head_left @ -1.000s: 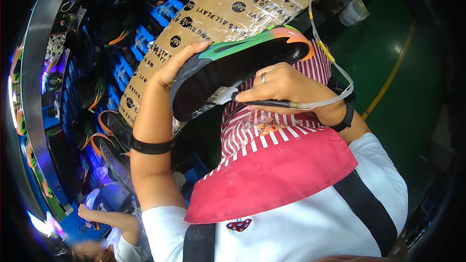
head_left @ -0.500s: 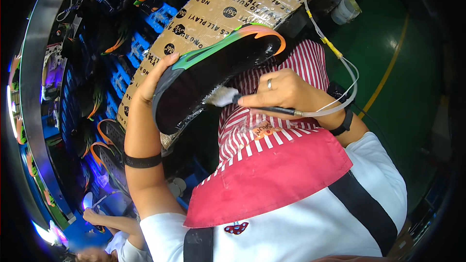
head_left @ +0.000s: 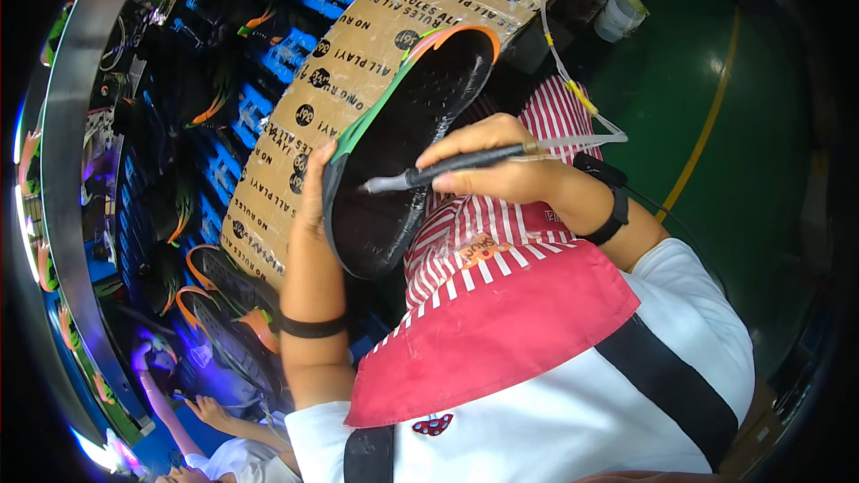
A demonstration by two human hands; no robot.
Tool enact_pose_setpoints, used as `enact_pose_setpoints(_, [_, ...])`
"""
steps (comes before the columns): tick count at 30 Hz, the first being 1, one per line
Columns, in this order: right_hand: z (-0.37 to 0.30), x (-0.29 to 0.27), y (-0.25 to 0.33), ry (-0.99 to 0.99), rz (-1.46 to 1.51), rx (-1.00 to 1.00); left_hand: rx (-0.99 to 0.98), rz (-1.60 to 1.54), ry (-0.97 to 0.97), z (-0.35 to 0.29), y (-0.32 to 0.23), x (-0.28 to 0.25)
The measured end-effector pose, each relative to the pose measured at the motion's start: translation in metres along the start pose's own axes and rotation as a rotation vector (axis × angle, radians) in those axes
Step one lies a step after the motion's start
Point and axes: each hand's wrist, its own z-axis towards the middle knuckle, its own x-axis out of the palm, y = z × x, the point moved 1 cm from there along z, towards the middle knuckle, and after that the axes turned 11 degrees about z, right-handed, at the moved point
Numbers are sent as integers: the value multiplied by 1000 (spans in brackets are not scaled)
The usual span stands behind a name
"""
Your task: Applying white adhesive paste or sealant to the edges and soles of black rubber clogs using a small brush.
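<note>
My left hand (head_left: 313,188) grips the left side of a shoe sole (head_left: 380,233), its thumb and fingers around the edge. The sole is tilted, its black inner face toward me, with a green-to-orange rim at the far end; wet, shiny streaks show along its right edge. My right hand (head_left: 497,161) is closed around the dark handle of a glue brush (head_left: 461,164). The pale, narrow brush tip touches, or is just over, the inner face near my left hand. A clear tube (head_left: 573,140) runs from the back of the handle.
Under the sole lies a cardboard-covered bench (head_left: 367,45). Blue racks (head_left: 284,55) stand to the left, past a pair of orange-edged soles (head_left: 224,322). A co-worker's hand (head_left: 210,413) is at lower left. A white bucket (head_left: 619,18) hangs by the green floor (head_left: 680,98).
The sole has swung more upright, and my left hand has shifted right. The brush has moved from the sole's near edge onto its inner face. A co-worker's arms have moved.
</note>
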Motion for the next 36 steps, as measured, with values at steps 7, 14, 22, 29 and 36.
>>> enact_pose_setpoints(7, [12,-28,-20,-292,203,154,6,-202,31,5,22,11])
enact_pose_setpoints(14, [16,-40,-20,-578,-6,-17,49,-191,-71,10,26,7])
enact_pose_setpoints(22, [17,-15,-5,-174,-293,-337,221,-291,-227,25,17,16])
enact_pose_setpoints(29, [13,-37,1,-352,-179,-214,332,-694,66,2,31,36])
enact_pose_setpoints(36, [10,-47,2,-428,92,18,533,-323,52,12,0,37])
